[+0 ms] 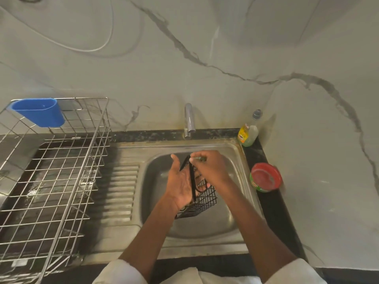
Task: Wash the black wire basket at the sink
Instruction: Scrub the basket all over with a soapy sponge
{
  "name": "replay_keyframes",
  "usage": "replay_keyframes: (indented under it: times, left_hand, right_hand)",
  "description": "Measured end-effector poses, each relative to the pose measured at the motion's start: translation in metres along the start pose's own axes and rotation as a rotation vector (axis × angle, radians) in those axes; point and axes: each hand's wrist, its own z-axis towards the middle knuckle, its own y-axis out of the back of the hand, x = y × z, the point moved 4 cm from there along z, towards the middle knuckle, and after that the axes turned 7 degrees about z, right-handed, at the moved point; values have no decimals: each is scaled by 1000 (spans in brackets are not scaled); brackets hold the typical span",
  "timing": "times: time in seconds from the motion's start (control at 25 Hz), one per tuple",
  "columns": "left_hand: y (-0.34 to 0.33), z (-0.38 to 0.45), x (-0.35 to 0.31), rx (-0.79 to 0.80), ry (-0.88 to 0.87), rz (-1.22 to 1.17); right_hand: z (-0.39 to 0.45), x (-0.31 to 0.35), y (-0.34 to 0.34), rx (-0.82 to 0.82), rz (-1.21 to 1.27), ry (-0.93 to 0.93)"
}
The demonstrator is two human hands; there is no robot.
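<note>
Over the one sink (235,152), the flat left hand (181,182) props one basket (205,198) while the right hand (211,168) pinches one scrubber (198,158).

Nothing here reads clearly to me. The yellow label on the dish soap bottle (247,134) at the back of my desk is too blurred to make out, and the white letters on the green rim of the red-lidded tub (265,177) stay illegible.

Dull steel sink (244,203), black wire basket (205,199)
</note>
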Motion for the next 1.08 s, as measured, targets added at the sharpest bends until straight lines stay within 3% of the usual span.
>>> replay_keyframes:
  times: [0.12,0.28,0.4,0.48,0.64,0.8,1.08]
  left_hand:
    - [-2,1,-3,30,5,-48]
    - [-9,-4,-4,48,30,-40]
    - [2,-2,-8,53,27,-58]
    - [9,-2,-10,26,17,-108]
    - [4,-2,-3,82,-5,-125]
    - [14,-2,-12,74,-1,-246]
    - [23,4,-25,5,-158,-302]
  right_hand:
    - [-6,-8,-12,-13,-256,123]
    - [4,4,-9,-108,-394,121]
    - [-15,6,-13,7,-539,194]
    - [-31,-2,-15,76,-509,193]
    - [1,12,-13,-159,-450,149]
    - [-19,-1,-29,-1,-557,269]
    - [-51,-36,-15,-113,-433,365]
